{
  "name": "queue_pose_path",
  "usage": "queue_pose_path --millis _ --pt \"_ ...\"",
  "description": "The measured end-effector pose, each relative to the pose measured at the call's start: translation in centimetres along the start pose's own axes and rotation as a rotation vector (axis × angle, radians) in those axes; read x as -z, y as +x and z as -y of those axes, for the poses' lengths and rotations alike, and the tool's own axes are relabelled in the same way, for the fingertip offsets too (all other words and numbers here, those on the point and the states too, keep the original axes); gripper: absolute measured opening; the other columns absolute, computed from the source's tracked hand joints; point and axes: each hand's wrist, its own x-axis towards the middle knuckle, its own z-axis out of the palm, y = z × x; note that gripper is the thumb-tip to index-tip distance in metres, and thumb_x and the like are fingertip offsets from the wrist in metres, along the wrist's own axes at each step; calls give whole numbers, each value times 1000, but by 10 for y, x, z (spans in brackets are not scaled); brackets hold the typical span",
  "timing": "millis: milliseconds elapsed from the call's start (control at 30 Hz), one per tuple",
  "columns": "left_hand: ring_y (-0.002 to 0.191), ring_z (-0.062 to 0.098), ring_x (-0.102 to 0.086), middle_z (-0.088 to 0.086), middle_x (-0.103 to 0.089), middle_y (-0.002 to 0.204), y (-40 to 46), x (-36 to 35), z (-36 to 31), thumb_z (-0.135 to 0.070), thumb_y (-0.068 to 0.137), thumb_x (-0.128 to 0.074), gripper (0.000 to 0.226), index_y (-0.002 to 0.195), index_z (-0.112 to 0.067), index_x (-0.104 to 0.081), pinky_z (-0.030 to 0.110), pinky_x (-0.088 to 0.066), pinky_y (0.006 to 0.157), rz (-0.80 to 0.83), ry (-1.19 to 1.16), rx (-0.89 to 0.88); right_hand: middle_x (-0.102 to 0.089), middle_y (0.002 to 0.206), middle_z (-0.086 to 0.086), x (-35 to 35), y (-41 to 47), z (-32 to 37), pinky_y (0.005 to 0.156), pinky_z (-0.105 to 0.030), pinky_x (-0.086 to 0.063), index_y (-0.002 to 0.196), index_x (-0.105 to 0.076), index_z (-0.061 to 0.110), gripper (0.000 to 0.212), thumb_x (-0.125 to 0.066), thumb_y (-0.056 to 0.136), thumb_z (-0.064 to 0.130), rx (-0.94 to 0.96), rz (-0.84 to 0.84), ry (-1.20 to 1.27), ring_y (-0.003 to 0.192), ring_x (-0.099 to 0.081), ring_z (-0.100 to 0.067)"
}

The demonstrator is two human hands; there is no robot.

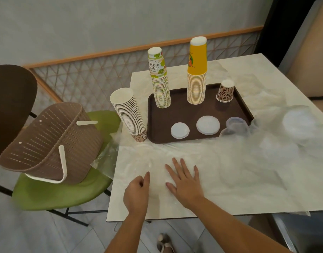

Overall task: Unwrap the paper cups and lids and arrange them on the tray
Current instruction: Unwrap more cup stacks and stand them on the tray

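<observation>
My right hand [184,181] flat, fingers spread wide on clear wrap [221,161] over the surface, my left hand [137,192] curled pinching its edge, cup stacks [196,84] and lids [208,125] on the tray [157,136] beyond

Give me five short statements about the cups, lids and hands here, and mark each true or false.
1. The yellow cup stack stands on the tray. True.
2. The leopard-print stack stands on the tray. False: it leans on the table beside the tray's left edge.
3. Two white lids lie flat on the tray. True.
4. The right hand grips a cup. False: it lies flat on the plastic wrap.
5. The basket sits on the table. False: it sits on a green chair.
</observation>
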Motion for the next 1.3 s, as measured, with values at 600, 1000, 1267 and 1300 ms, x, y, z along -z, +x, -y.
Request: queue_pose_path --millis 600,1000,1267,1300 --pt "144 20 -9 10 -26 154 15 -47 1 -45 101 -5 62 147 -11 -29 34 -1 114 202 619 -635 -37 150 -6 -1 -4 -5 108 -53 -19 144 -32 18 65 -29 88 52 -32 -3 19 139 -26 -21" --pt "147 20 9 4 23 154 14 -51 6 -63 82 8 80 144 -15 22 28 17 114 179 510 -569 -34 151 -11 12 -21 -66 112 -42 1 142 -40 5 80 -6 95 60 -278 6 -33 141 -17 -27" --pt "143 35 -17 22 -18 154 15 -49 6 -61 94 -5 74 149 -14 -21 42 5 113 146 611 -479 -37 148 -15 14 -28 -91 110 -46 -16 144 -36 7 77 -2 95 57 -365 -28 -67 135 -38 -34" --pt "141 35 -24 22 -21 153 15 -48 5 -60 94 -4 74 149 -12 -21 42 2 113 155 612 -474 -41 145 -19 15 -26 -87 107 -49 -17 143 -37 7 72 -6 96 53 -380 -35 -63 131 -42 -38"
